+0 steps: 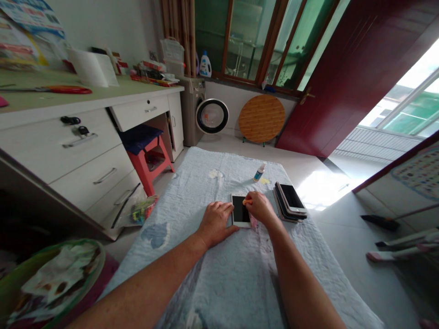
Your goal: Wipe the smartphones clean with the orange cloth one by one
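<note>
A white-framed smartphone with a dark screen lies face up on a pale blue quilted cover. My left hand rests along its left edge, palm down, fingers stretched out and thumb spread toward the lower corner. Closed over the screen's upper right, my right hand pinches a small orange piece, which touches the glass; its exact kind is not clear. Just right of that hand is a stack of several phones, the top one white-framed. A small spray bottle with a blue label stands beyond.
The quilted cover spreads over the work surface. To the left are a white desk, a red stool and a bin of used tissues. Farther back are a washing machine with its door ajar and a round wooden board.
</note>
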Demonstrator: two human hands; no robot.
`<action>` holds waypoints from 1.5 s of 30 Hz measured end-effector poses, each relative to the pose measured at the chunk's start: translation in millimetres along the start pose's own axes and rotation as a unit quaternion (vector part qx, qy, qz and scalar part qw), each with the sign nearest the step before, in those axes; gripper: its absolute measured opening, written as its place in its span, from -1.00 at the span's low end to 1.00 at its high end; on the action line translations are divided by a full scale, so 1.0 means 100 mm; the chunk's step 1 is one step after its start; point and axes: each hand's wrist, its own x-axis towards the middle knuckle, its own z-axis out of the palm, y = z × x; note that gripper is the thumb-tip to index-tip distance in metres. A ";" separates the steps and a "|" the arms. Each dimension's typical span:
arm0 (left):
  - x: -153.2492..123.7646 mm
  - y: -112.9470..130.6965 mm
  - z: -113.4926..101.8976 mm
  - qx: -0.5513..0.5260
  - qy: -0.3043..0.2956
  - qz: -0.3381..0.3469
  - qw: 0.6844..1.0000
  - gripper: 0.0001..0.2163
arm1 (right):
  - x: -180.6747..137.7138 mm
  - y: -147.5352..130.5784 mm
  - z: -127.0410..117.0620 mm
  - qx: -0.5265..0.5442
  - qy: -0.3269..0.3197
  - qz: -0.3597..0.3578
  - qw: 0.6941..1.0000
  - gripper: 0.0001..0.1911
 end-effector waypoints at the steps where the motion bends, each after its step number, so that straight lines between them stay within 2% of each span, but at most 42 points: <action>1: 0.00 0.00 0.00 0.000 0.000 -0.002 1.000 -0.48 | -0.01 0.00 -0.02 0.009 -0.014 -0.017 1.000 -0.85; 4: -0.01 0.00 0.01 0.001 0.004 -0.008 1.000 -0.49 | -0.06 -0.04 -0.09 0.042 -0.067 -0.069 0.994 -0.86; 9: 0.00 -0.02 0.04 0.003 0.014 -0.002 1.000 -0.48 | -0.16 -0.15 -0.18 0.090 -0.169 -0.109 0.975 -0.86; 14: 0.01 -0.03 0.04 0.004 0.015 0.003 1.000 -0.46 | -0.19 -0.20 -0.17 0.083 -0.190 -0.152 0.966 -0.92; 17: 0.01 -0.01 0.02 0.003 0.010 -0.001 1.000 -0.50 | -0.16 -0.20 -0.11 0.074 -0.160 -0.143 0.974 -0.87; 23: 0.01 -0.01 0.01 -0.001 0.004 0.000 1.000 -0.49 | -0.06 -0.13 0.00 0.024 -0.020 -0.053 0.998 -0.84; 27: 0.01 -0.03 0.02 0.000 0.004 0.009 1.000 -0.48 | -0.04 -0.05 0.01 -0.007 0.015 0.006 1.000 -0.82; 30: 0.01 -0.03 0.02 -0.002 0.003 0.009 1.000 -0.48 | -0.04 -0.02 -0.01 -0.007 0.016 0.010 1.000 -0.82; 39: 0.00 -0.01 0.01 -0.003 0.004 0.003 1.000 -0.50 | -0.13 -0.22 -0.01 0.076 -0.081 -0.144 0.983 -0.86; 45: 0.00 -0.02 0.03 0.000 0.023 0.011 1.000 -0.55 | -0.20 -0.29 -0.11 0.126 -0.209 -0.153 0.957 -0.88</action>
